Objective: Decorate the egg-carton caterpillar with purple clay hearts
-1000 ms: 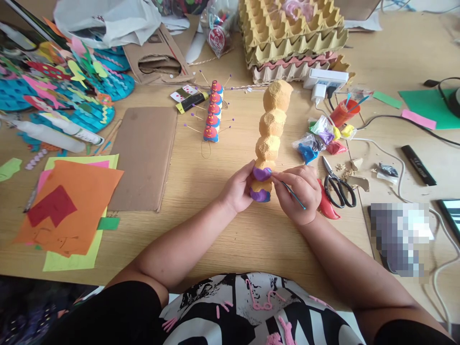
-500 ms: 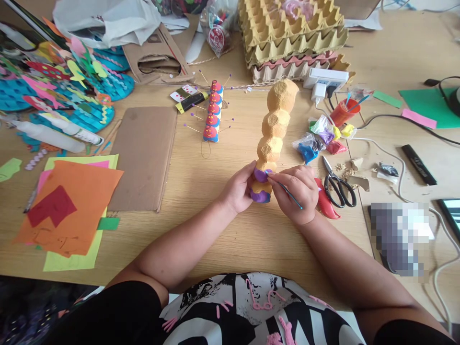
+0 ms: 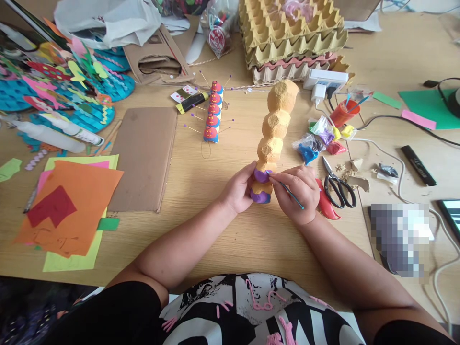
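Note:
My left hand [image 3: 237, 189] is closed on the lower left side of a yellow-orange egg-carton strip [image 3: 276, 123], a row of bumps pointing away from me. Purple covering [image 3: 261, 196] shows on the two nearest parts, with some blue at the bottom edge. Pinched in my right hand [image 3: 297, 192] is a thin blue stick [image 3: 292, 195], its tip at the upper purple patch. Farther back on the table stands a smaller red and blue caterpillar figure [image 3: 213, 114] with drawn faces and purple-tipped sticks at its sides.
Black-handled scissors [image 3: 338, 184] and a red piece [image 3: 327, 201] lie right of my hand. Beyond are bagged coloured clay [image 3: 308, 151], an orange cup [image 3: 344, 114], a power strip [image 3: 327, 77] and stacked egg trays [image 3: 293, 38]. Cardboard [image 3: 142, 158] and coloured paper [image 3: 77, 206] lie left.
My right hand and the stick have shifted very slightly to the right. The egg-carton strip and my left hand stay nearly the same.

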Demonstrator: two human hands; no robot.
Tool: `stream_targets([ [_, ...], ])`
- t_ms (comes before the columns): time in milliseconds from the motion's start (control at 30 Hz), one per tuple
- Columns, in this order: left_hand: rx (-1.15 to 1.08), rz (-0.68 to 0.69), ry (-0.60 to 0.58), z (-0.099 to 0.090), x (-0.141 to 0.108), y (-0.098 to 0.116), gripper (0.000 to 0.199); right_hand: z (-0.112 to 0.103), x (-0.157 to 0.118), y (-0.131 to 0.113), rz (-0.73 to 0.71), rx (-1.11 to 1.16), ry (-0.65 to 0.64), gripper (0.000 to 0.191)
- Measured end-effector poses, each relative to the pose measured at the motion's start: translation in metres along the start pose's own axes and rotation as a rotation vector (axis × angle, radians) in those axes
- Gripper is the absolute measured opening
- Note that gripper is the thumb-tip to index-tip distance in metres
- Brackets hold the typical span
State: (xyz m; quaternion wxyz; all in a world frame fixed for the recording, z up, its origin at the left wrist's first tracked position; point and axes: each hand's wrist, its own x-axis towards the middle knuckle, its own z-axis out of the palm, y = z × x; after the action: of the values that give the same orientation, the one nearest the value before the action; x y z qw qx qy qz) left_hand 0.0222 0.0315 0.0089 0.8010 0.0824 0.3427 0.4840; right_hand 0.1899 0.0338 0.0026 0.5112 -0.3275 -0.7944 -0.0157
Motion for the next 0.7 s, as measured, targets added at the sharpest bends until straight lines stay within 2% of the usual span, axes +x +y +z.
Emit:
stream_targets([
  [133, -0.009, 0.000, -0.026, -0.0001, 0.0008, -0.0001, 0.031, 0.0005, 0.0020, 0.0003, 0.000, -0.028, 0.050, 0.016],
  [233, -0.024, 0.001, -0.053, -0.0008, 0.0012, -0.0001, 0.033, 0.0006, 0.0030, -0.0008, -0.005, -0.016, 0.034, 0.015],
  [500, -0.027, 0.001, -0.025, -0.0002, 0.0013, 0.0002, 0.031, 0.0007, 0.0034, -0.0031, -0.011, -0.019, 0.006, 0.012],
  [700, -0.039, -0.009, -0.020, 0.0007, 0.0008, 0.0005, 0.031, -0.0007, 0.0018, -0.0028, 0.001, -0.037, 0.038, 0.016],
])
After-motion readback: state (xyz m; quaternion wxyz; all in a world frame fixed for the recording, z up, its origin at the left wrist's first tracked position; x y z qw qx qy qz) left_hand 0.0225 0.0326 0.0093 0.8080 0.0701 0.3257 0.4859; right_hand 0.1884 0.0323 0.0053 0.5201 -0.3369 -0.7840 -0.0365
